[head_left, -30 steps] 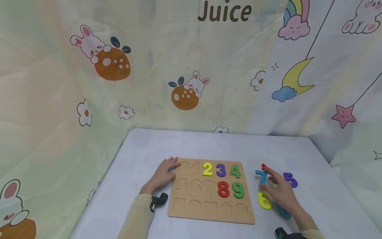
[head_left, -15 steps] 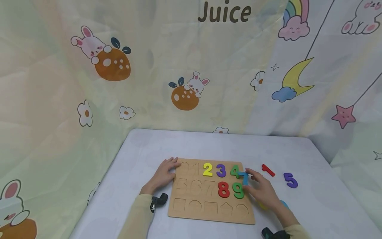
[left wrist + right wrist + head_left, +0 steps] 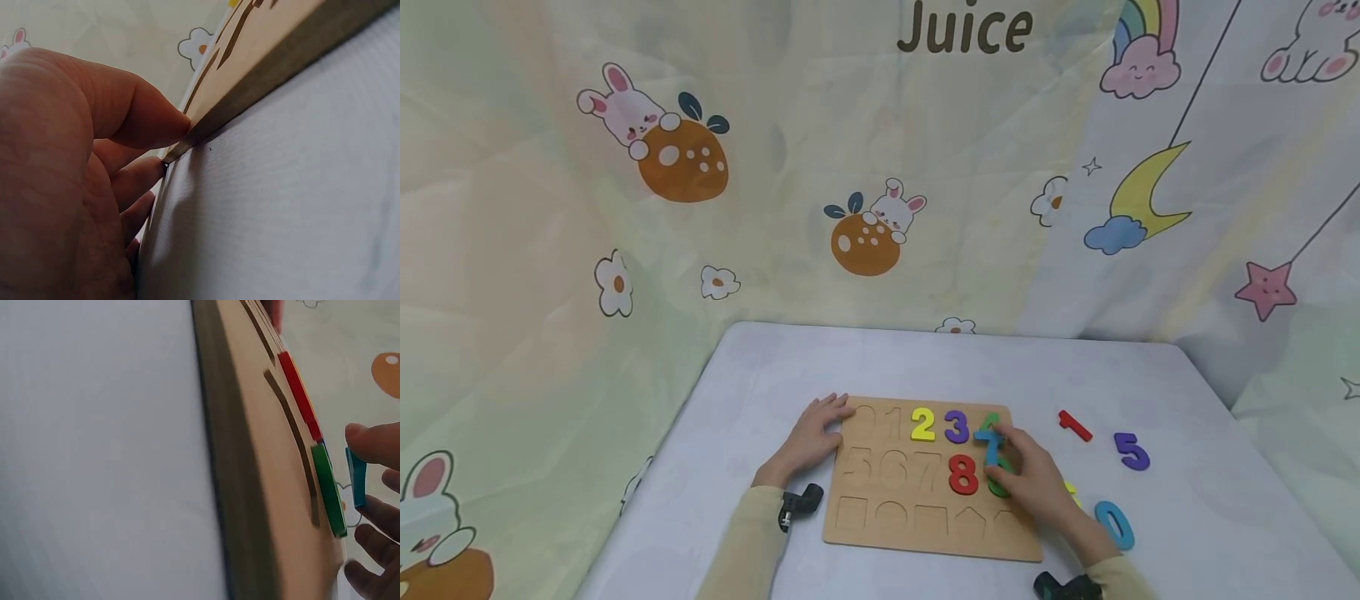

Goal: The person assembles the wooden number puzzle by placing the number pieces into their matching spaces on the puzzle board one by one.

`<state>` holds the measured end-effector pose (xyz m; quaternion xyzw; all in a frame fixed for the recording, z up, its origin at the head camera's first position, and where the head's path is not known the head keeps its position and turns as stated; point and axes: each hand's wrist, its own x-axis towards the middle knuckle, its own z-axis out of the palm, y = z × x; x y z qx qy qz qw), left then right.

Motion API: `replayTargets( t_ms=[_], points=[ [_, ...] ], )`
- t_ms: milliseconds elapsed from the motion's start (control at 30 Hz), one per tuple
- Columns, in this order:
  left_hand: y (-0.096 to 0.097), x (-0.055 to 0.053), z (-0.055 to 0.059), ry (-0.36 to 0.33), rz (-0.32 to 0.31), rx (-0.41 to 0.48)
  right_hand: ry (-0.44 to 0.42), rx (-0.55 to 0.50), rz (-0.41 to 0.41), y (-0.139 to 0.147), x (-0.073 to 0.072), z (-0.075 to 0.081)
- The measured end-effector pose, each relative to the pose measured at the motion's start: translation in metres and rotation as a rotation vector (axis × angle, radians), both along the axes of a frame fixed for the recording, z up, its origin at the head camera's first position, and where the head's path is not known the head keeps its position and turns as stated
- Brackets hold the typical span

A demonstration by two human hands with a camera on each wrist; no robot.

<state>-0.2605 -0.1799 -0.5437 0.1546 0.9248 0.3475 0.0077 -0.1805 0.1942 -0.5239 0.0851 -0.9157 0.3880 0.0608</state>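
right hand [image 3: 1037, 487] is pinching the blue 7 [image 3: 991, 446] over the board [image 3: 925, 537], empty 7 slot [image 3: 927, 471] sits just left; left hand [image 3: 811, 437] lies flat on the board's corner.

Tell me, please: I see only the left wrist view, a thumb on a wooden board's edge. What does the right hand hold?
Observer: A blue number 7 piece, pinched by the right hand over the wooden puzzle board.
Operator: Does it touch the board?
Observer: No, the right wrist view shows it lifted above the green 9.
Operator: Which pieces lie loose?
Observer: A red 1, a purple 5 and a blue 0, right of the board.
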Motion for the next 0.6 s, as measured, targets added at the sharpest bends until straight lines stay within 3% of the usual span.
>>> replayTargets(
  t_ms=[600],
  points=[
    [0.001, 0.000, 0.003, 0.025, -0.019, 0.008, -0.017, -0.054, -0.004, -0.037, 0.004, -0.004]
  ],
)
